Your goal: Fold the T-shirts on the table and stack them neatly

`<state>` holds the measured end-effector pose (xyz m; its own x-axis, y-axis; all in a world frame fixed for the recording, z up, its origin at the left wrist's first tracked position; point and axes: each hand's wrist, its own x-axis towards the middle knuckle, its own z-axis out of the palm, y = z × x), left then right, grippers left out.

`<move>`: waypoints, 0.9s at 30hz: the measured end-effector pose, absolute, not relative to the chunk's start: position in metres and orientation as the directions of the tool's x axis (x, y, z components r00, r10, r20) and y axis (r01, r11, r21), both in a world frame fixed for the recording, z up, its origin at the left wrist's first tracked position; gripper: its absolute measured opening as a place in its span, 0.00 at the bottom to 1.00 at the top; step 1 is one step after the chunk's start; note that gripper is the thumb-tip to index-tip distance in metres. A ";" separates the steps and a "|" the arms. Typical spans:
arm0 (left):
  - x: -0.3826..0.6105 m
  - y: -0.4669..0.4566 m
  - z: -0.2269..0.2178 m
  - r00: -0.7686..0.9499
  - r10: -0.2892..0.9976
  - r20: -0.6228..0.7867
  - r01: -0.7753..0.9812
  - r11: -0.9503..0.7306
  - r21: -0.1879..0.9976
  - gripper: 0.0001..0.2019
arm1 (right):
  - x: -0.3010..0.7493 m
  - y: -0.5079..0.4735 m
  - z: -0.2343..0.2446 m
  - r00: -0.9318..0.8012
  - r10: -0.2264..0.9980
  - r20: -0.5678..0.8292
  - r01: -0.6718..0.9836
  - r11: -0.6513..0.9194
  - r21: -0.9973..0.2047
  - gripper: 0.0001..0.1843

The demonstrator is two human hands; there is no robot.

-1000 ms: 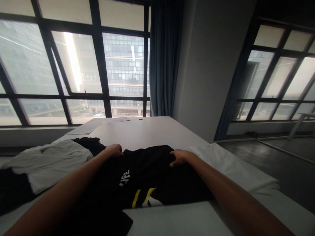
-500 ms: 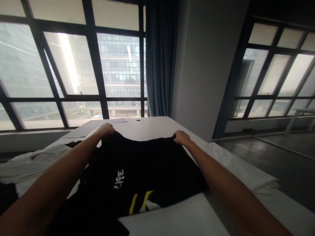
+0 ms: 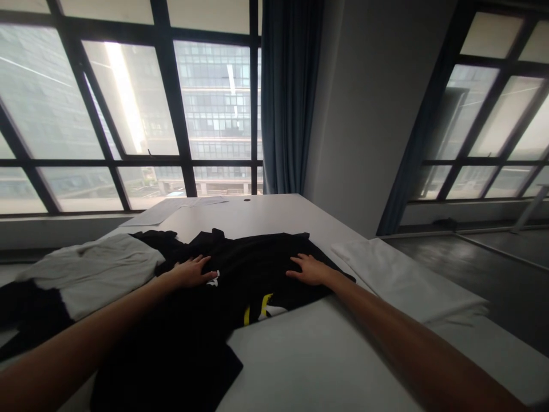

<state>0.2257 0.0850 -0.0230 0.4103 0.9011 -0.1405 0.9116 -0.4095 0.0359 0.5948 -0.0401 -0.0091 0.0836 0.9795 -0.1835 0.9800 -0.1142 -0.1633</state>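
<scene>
A black garment with white lettering and yellow stripes lies spread on the white table. My left hand rests flat on its left part, fingers stretched out and pointing right. On the garment's right part my right hand lies flat too, fingers spread. Neither hand holds anything.
A white garment lies left of the black one, over more dark cloth. A folded white cloth sits at the table's right edge. Papers lie at the far end by the large windows. Dark floor is to the right.
Both hands gripped the garment's far edge, lifted and carried it away from me, then let it go. They now press flat on the laid-out cloth, nearer to me.
</scene>
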 end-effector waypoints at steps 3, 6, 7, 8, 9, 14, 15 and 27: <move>0.223 0.098 -0.029 0.392 0.907 -0.152 0.920 -0.384 0.080 0.47 | 0.608 -0.029 -0.015 0.113 0.971 -0.210 0.975 -0.150 -0.166 0.43; 0.231 0.124 -0.030 0.389 0.913 -0.121 0.921 -0.379 0.091 0.46 | 0.617 -0.010 -0.017 0.124 0.971 -0.205 0.973 -0.159 -0.167 0.41; 0.234 0.133 -0.031 0.386 0.916 -0.107 0.921 -0.377 0.094 0.46 | 0.619 -0.004 -0.018 0.133 0.971 -0.197 0.973 -0.166 -0.163 0.40; 0.237 0.142 -0.032 0.386 0.918 -0.094 0.921 -0.377 0.099 0.45 | 0.620 0.002 -0.019 0.142 0.972 -0.188 0.972 -0.173 -0.159 0.39; 0.239 0.151 -0.033 0.388 0.918 -0.082 0.919 -0.379 0.106 0.45 | 0.621 0.008 -0.022 0.155 0.972 -0.176 0.971 -0.183 -0.154 0.39; 0.245 0.174 -0.037 0.394 0.918 -0.053 0.913 -0.384 0.134 0.42 | 0.621 0.024 -0.033 0.208 0.973 -0.097 0.964 -0.220 -0.146 0.36; 0.246 0.173 -0.036 0.393 0.918 -0.052 0.914 -0.383 0.134 0.42 | 0.620 0.022 -0.034 0.208 0.975 -0.079 0.966 -0.217 -0.143 0.36; 0.208 0.029 0.000 0.751 0.640 0.160 0.602 -0.764 0.231 0.24 | 0.617 -0.053 0.001 -0.094 0.985 0.147 0.995 0.087 0.052 0.13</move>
